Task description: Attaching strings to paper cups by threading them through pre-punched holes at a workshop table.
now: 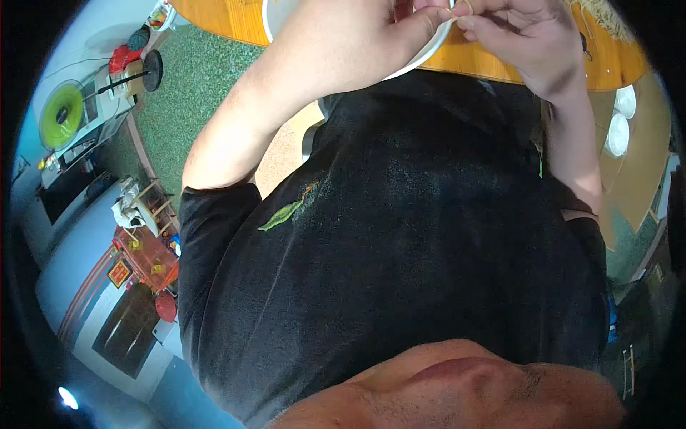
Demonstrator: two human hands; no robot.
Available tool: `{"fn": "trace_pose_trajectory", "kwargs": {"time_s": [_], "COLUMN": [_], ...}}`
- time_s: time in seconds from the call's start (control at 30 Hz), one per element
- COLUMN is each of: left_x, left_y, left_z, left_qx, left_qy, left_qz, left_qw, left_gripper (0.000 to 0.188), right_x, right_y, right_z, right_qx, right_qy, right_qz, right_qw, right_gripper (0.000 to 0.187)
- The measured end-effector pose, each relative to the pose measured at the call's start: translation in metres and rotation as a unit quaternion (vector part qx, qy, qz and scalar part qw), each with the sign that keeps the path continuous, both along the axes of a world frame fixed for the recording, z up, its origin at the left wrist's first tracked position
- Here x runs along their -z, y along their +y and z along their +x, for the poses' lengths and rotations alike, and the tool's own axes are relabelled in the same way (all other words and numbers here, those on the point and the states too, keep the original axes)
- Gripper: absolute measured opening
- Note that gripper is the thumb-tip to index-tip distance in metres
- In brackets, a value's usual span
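At the top edge my left hand (364, 36) reaches over a white bowl (429, 54), its thumb stretched toward the right hand's fingertips. My right hand (532, 39) is closed in a pinch beside it, past the bowl's right rim. Between the meeting fingertips is a thin pale strand (463, 10), too small to name more closely. The left fingers are partly hidden behind the thumb and cut off by the frame. A thin green pod or leaf (282, 214) with a brownish end lies on my black shirt (429, 250).
The bowl stands on an orange-brown wooden table (221, 18). A pale fibrous bundle (604, 18) lies at its right. Two white round things (618, 136) rest on brown sheeting below. Leftward stand a green-bladed fan (62, 114) and a red table (153, 261) on green flooring.
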State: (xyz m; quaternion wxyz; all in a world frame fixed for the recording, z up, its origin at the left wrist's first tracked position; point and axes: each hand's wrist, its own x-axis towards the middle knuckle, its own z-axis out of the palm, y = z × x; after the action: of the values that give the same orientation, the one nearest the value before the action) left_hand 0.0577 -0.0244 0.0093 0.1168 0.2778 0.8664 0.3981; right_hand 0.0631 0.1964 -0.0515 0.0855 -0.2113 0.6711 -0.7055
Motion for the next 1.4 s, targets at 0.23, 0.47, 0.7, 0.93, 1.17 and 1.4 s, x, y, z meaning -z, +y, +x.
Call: {"fn": "trace_pose_trajectory", "kwargs": {"time_s": [0.23, 0.47, 0.7, 0.93, 1.17, 1.4], "left_x": [0.003, 0.004, 0.007, 0.003, 0.004, 0.006], "left_y": [-0.002, -0.002, -0.006, -0.002, -0.002, -0.002], "left_z": [0.0, 0.001, 0.002, 0.008, 0.006, -0.007], "left_qx": [-0.02, -0.018, 0.006, -0.08, -0.069, -0.07], "left_qy": [0.006, 0.044, 0.04, -0.115, -0.1, -0.188], "left_qz": [0.001, 0.006, 0.012, 0.077, 0.107, 0.117], "left_qw": [1.0, 0.999, 0.999, 0.987, 0.987, 0.973], "left_gripper": [0.009, 0.01, 0.008, 0.009, 0.012, 0.012], "right_x": [-0.019, -0.013, 0.023, 0.03, 0.029, 0.031], "right_y": [-0.005, -0.014, -0.021, -0.025, -0.025, -0.025], "right_z": [0.005, 0.01, 0.014, 0.012, 0.011, 0.013], "right_qx": [0.093, 0.183, 0.255, 0.264, 0.265, 0.254], "right_qy": [0.198, 0.351, 0.522, 0.54, 0.555, 0.549], "right_qz": [0.18, 0.27, 0.238, 0.213, 0.213, 0.211], "right_qw": [0.959, 0.878, 0.778, 0.77, 0.759, 0.768], "right_gripper": [0.012, 0.016, 0.024, 0.025, 0.022, 0.022]}}
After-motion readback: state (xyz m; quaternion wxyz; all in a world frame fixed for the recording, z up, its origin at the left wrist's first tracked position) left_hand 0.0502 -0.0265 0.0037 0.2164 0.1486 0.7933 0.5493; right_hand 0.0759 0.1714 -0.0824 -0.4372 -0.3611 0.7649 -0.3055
